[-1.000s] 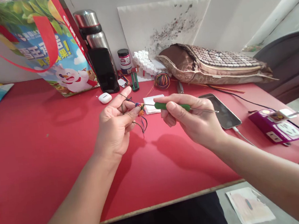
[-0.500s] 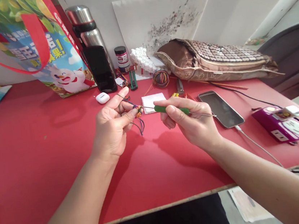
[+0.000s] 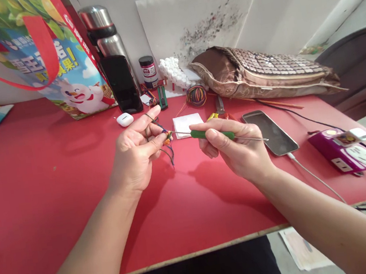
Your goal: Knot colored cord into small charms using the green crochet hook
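My left hand (image 3: 140, 153) pinches a small multicoloured piece of knotted yarn (image 3: 167, 138) between thumb and fingers. A strand of the yarn runs over the raised index finger, and dark loose ends hang below. In my right hand (image 3: 235, 146) is a crochet hook (image 3: 212, 134) with a green handle and a thin metal shaft at each end. Its left tip meets the yarn piece at my left fingertips; whether it passes through a loop is too small to tell. Beyond my hands sits a ball of multicoloured yarn (image 3: 196, 96).
A white pad (image 3: 186, 125), yellow-and-red-handled pliers (image 3: 220, 108) and a charging phone (image 3: 271, 133) lie around my right hand. An earbud case (image 3: 125, 119), another phone (image 3: 122, 84), a steel bottle (image 3: 102, 27) and a gift bag (image 3: 77, 87) are behind my left. A purple power strip (image 3: 346, 150) stands far right.
The hook has shifted slightly to the right with my right hand, its tip still at the yarn piece. My left hand keeps its hold almost unmoved.
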A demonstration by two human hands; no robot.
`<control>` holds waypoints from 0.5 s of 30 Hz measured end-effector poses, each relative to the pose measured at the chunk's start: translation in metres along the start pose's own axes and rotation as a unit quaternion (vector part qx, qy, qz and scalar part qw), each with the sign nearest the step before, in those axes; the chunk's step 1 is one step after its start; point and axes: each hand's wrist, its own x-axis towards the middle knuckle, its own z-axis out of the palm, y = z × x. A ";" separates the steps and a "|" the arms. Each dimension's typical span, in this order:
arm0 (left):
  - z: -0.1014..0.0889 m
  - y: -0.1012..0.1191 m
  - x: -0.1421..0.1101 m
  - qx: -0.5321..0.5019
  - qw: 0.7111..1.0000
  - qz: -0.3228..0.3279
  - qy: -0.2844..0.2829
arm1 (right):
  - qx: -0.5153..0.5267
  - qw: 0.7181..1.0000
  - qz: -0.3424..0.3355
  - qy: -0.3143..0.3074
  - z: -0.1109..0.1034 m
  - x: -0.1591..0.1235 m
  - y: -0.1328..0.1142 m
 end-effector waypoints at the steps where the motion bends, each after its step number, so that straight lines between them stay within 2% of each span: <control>1: -0.001 0.000 0.000 0.004 1.000 0.003 -0.003 | 0.002 1.000 0.004 -0.001 -0.001 0.000 0.000; 15: -0.004 -0.002 -0.001 0.076 0.997 0.028 -0.016 | 0.013 0.999 0.050 -0.008 -0.005 -0.001 -0.006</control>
